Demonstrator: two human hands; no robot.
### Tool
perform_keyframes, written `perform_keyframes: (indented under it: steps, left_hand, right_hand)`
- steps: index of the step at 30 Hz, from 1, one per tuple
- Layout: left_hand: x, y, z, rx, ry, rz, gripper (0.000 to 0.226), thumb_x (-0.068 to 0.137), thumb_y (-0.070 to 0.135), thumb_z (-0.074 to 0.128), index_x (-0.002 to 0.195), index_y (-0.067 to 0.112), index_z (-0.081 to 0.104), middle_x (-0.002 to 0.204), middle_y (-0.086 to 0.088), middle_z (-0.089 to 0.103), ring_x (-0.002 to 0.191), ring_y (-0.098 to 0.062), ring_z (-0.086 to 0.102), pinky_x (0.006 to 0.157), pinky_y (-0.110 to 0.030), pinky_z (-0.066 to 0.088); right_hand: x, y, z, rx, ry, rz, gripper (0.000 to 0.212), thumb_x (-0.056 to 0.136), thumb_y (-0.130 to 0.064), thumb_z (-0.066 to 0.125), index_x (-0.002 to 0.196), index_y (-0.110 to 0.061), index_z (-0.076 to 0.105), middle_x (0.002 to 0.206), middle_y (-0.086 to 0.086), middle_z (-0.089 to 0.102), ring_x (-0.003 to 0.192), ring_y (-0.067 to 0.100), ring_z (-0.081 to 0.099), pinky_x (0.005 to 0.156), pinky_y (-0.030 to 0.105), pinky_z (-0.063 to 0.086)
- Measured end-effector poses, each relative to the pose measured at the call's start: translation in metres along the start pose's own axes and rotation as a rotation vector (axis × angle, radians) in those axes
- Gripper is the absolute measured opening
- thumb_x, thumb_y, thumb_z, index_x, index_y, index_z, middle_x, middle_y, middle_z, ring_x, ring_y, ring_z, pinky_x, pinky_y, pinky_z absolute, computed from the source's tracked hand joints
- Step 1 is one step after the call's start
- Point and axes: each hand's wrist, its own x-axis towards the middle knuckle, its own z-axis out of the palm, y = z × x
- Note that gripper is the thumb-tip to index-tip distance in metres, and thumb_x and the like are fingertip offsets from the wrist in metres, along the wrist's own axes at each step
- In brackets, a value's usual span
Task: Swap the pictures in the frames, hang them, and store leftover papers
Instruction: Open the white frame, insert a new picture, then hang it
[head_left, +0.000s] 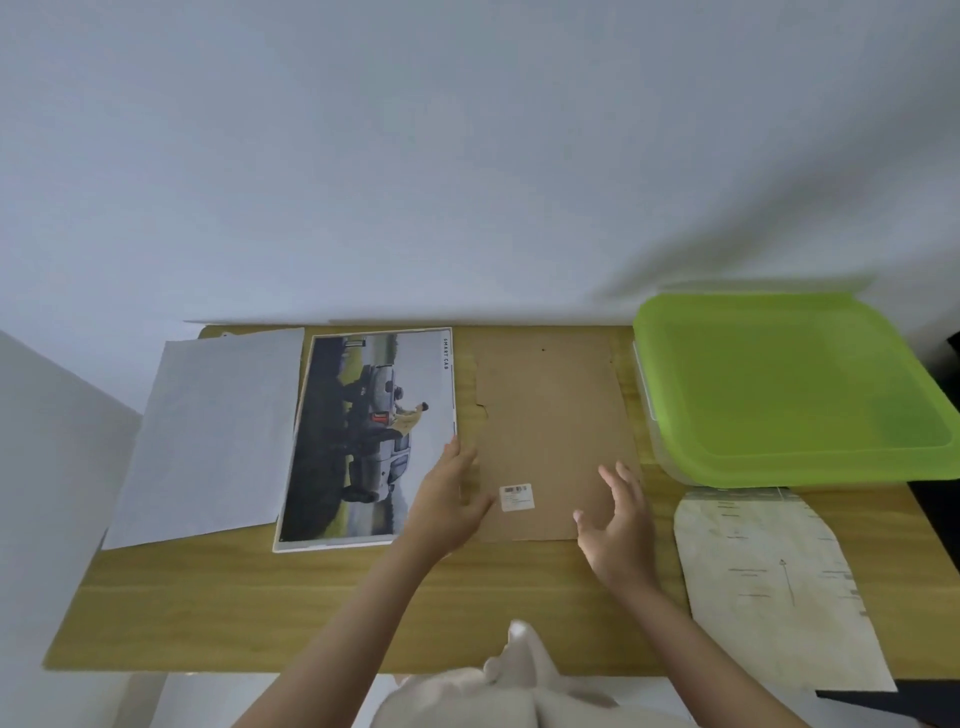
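The left hand (449, 499) lies open with its fingers spread, resting across the left edge of the brown cardboard backing board (550, 441), the fingertips just reaching the right border of the framed car picture (371, 441); it grips nothing. The right hand (615, 525) is open too, fingers apart and slightly curled, over the lower right corner of the backing board; whether it touches the board or hangs just above it cannot be told. The backing board lies flat near the middle of the wooden table (260, 597), with a small white barcode sticker (516, 497) near its lower edge, between the two hands. Just left of the backing board lies the framed car picture, face up, showing a grey car in a field with a person crouched beside it and small lettering along its right border. Further left of the backing board, touching or slightly overlapping the picture's left side, is a plain white sheet of paper (208, 436). To the right of the backing board, at the far side of the table, stands a clear plastic storage box with a green lid (789, 384), closed. Below that box, to the lower right of the backing board, a pale printed paper sheet (769, 587) with faint lines and an arrow lies flat.
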Motion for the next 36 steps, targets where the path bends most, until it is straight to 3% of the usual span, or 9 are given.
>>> perform_keyframes:
  steps: [3,6,9,13,17,22,30,36]
  left_hand:
    - [-0.007,-0.022,-0.033,-0.024,0.135,-0.004,0.055,0.086,0.026,0.063,0.136,0.019,0.042,0.151,-0.001,0.03,0.141,-0.017,0.026,0.112,-0.032,0.025]
    - [-0.009,-0.05,-0.068,-0.021,0.238,-0.029,0.05,0.084,0.025,0.066,0.13,0.017,0.049,0.141,0.0,0.043,0.13,-0.018,0.04,0.107,-0.033,0.034]
    - [-0.011,-0.084,-0.099,0.015,0.26,-0.087,0.053,0.083,0.027,0.066,0.131,0.017,0.047,0.141,-0.002,0.039,0.13,-0.019,0.038,0.107,-0.034,0.035]
    - [-0.009,-0.125,-0.129,0.057,0.217,-0.148,0.067,0.078,0.035,0.07,0.137,0.019,0.04,0.142,-0.002,0.034,0.13,-0.021,0.034,0.106,-0.037,0.036]
    - [0.0,-0.146,-0.144,0.107,0.076,-0.164,0.088,0.07,0.042,0.076,0.143,0.023,0.03,0.142,0.0,0.027,0.129,-0.02,0.028,0.106,-0.039,0.036]
    - [0.015,-0.16,-0.153,0.171,-0.109,-0.165,0.11,0.059,0.046,0.083,0.146,0.027,0.018,0.138,0.006,0.018,0.127,-0.018,0.023,0.106,-0.04,0.038]
    - [0.023,-0.171,-0.153,0.208,-0.135,-0.137,0.112,0.058,0.045,0.083,0.146,0.028,0.015,0.14,0.008,0.014,0.127,-0.018,0.024,0.104,-0.036,0.04]
    - [0.023,-0.174,-0.15,0.205,-0.111,-0.138,0.11,0.059,0.046,0.082,0.145,0.03,0.016,0.142,0.006,0.014,0.129,-0.018,0.024,0.106,-0.037,0.037]
  right_hand:
    - [0.003,-0.027,0.023,0.0,0.003,-0.085,0.057,0.077,0.001,0.07,0.13,-0.003,0.051,0.143,0.015,0.041,0.135,0.032,0.035,0.11,0.033,0.031]
    - [0.01,-0.065,0.048,0.004,-0.045,-0.128,0.054,0.079,0.0,0.067,0.131,-0.003,0.051,0.139,0.014,0.044,0.133,0.031,0.036,0.102,0.011,0.027]
    - [0.021,-0.1,0.075,-0.021,-0.104,-0.153,0.056,0.082,-0.007,0.066,0.135,-0.009,0.047,0.134,0.008,0.047,0.129,0.026,0.037,0.103,0.019,0.024]
    - [0.042,-0.136,0.101,-0.083,-0.158,-0.182,0.057,0.086,-0.015,0.064,0.139,-0.012,0.042,0.132,0.007,0.048,0.127,0.025,0.036,0.103,0.026,0.028]
    - [0.072,-0.162,0.115,-0.187,-0.175,-0.175,0.061,0.086,-0.027,0.064,0.14,-0.014,0.039,0.134,0.008,0.046,0.127,0.029,0.033,0.105,0.037,0.029]
    - [0.114,-0.177,0.132,-0.37,-0.282,-0.11,0.083,0.076,-0.051,0.066,0.145,-0.024,0.029,0.142,0.009,0.037,0.131,0.033,0.028,0.106,0.042,0.026]
    - [0.155,-0.192,0.142,-0.587,-0.337,-0.108,0.092,0.073,-0.066,0.061,0.145,-0.027,0.02,0.144,0.013,0.027,0.131,0.037,0.023,0.107,0.048,0.024]
    - [0.161,-0.191,0.148,-0.579,-0.325,-0.101,0.095,0.068,-0.068,0.065,0.144,-0.032,0.022,0.145,0.013,0.026,0.133,0.037,0.022,0.109,0.05,0.022]
